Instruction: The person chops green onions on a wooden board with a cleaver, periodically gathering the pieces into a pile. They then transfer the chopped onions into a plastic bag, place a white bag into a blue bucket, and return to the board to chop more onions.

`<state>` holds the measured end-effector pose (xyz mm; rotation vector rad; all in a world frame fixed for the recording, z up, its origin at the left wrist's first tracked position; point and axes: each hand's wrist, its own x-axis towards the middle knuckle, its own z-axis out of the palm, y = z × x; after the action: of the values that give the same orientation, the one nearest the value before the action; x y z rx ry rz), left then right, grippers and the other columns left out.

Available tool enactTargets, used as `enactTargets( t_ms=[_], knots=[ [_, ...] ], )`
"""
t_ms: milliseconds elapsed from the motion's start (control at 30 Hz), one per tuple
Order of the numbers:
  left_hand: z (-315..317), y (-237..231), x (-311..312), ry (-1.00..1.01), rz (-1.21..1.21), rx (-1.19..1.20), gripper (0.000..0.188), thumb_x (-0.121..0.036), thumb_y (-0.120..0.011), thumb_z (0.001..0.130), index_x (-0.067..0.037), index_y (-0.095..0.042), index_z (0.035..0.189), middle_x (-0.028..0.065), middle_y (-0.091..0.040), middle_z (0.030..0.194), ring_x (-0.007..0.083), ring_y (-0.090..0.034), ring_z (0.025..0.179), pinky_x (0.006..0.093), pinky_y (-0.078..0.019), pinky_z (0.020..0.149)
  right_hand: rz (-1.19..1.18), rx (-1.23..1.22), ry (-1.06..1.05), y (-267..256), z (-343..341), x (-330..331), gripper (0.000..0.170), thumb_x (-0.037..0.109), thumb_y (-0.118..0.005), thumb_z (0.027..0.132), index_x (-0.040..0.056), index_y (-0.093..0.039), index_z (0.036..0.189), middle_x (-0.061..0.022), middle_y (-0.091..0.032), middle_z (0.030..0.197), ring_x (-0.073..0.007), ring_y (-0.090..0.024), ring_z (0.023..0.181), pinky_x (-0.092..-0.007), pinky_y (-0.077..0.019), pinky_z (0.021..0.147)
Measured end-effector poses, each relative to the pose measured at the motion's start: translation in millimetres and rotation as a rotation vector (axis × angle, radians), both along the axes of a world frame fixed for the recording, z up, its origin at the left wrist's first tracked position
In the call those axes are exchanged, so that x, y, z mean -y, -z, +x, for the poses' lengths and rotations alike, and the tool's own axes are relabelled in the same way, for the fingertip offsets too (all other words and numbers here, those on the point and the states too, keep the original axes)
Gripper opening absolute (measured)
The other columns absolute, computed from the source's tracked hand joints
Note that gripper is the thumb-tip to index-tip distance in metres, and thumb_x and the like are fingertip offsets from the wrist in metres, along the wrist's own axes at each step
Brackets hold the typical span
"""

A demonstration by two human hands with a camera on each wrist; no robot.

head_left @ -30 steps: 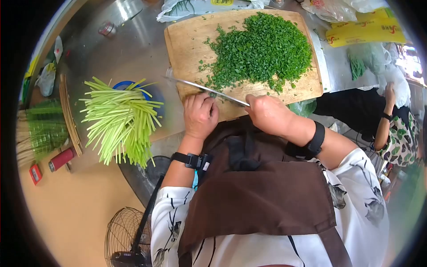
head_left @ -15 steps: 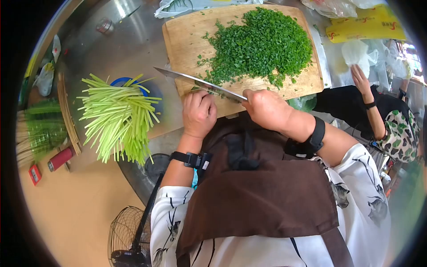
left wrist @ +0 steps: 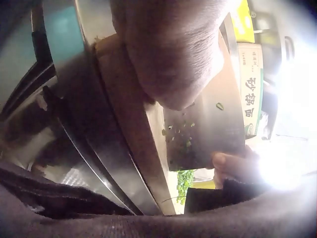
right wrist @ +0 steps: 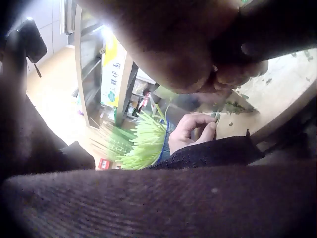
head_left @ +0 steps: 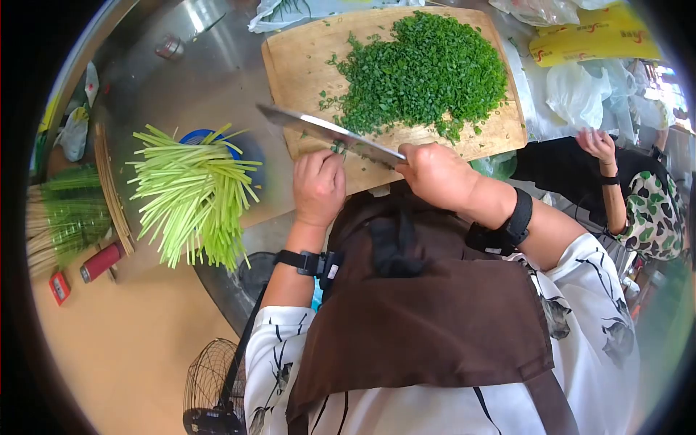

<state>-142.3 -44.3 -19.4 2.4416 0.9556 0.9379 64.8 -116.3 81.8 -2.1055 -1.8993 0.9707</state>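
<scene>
My right hand (head_left: 439,176) grips the handle of a broad kitchen knife (head_left: 330,133), its blade tilted and pointing left over the near edge of the wooden cutting board (head_left: 304,43). Just below the blade, my left hand (head_left: 319,187) is at the board's near left corner with fingers curled. In the right wrist view its thumb and forefinger pinch a small end of green onion (right wrist: 217,118). A large heap of finely chopped green onion (head_left: 435,72) covers the board's middle and right. Bits of green cling to the blade (left wrist: 208,129) in the left wrist view.
A bundle of pale green stalks (head_left: 192,203) lies over a blue basket (head_left: 199,136) on the left. Plastic bags (head_left: 580,94) and a yellow packet (head_left: 591,42) are at right, near another person's hand (head_left: 598,145). A fan (head_left: 214,388) stands below left.
The knife blade has risen from the board and turned to show more of its flat side. My left hand has shifted slightly left. The other person's hand has moved away from the white bag.
</scene>
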Motion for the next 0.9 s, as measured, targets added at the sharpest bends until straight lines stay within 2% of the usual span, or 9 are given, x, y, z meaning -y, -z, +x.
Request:
enactTargets(
  t_ms=[133, 367, 467, 900],
  knots=[
    [20.2, 1.8, -12.7, -0.019, 0.002, 0.009, 0.013, -0.003, -0.067, 0.074, -0.006, -0.064, 0.086, 0.0092, -0.060, 0.094, 0.0293, -0.058, 0.087, 0.0402, -0.0461, 0.077, -0.003, 0.034, 0.061, -0.4, 13.9, -0.3, 0.020, 0.020, -0.059, 0.089, -0.0006, -0.057, 0.088, -0.0245, -0.064, 0.076, -0.0432, -0.063, 0.075, -0.0508, -0.0501, 0.069],
    [18.5, -6.6, -12.1, -0.082, 0.002, -0.003, 0.011, -0.007, -0.069, 0.075, -0.007, -0.064, 0.085, 0.0080, -0.060, 0.094, 0.0290, -0.056, 0.087, 0.0413, -0.0439, 0.082, 0.118, 0.058, 0.009, -20.0, 13.0, 13.1, 0.020, 0.018, -0.054, 0.093, -0.0005, -0.051, 0.087, -0.0235, -0.063, 0.076, -0.0423, -0.063, 0.074, -0.0513, -0.0489, 0.067],
    [15.9, -2.4, -9.3, -0.081, 0.021, -0.030, 0.011, -0.010, -0.070, 0.074, -0.008, -0.064, 0.083, 0.0070, -0.060, 0.092, 0.0287, -0.056, 0.088, 0.0420, -0.0422, 0.086, 0.103, 0.083, -0.051, -7.4, 12.1, 16.5, 0.022, 0.022, -0.054, 0.095, 0.0021, -0.050, 0.087, -0.0206, -0.059, 0.067, -0.0424, -0.060, 0.066, -0.0503, -0.0468, 0.059],
    [16.7, 1.5, -11.2, -0.069, 0.052, -0.020, 0.010, -0.010, -0.070, 0.074, -0.008, -0.065, 0.082, 0.0060, -0.061, 0.091, 0.0283, -0.056, 0.088, 0.0430, -0.0420, 0.086, 0.109, 0.112, -0.113, -16.1, 18.3, 12.1, 0.020, 0.021, -0.055, 0.093, 0.0027, -0.053, 0.085, -0.0204, -0.061, 0.067, -0.0411, -0.062, 0.066, -0.0504, -0.0485, 0.059]
  ],
)
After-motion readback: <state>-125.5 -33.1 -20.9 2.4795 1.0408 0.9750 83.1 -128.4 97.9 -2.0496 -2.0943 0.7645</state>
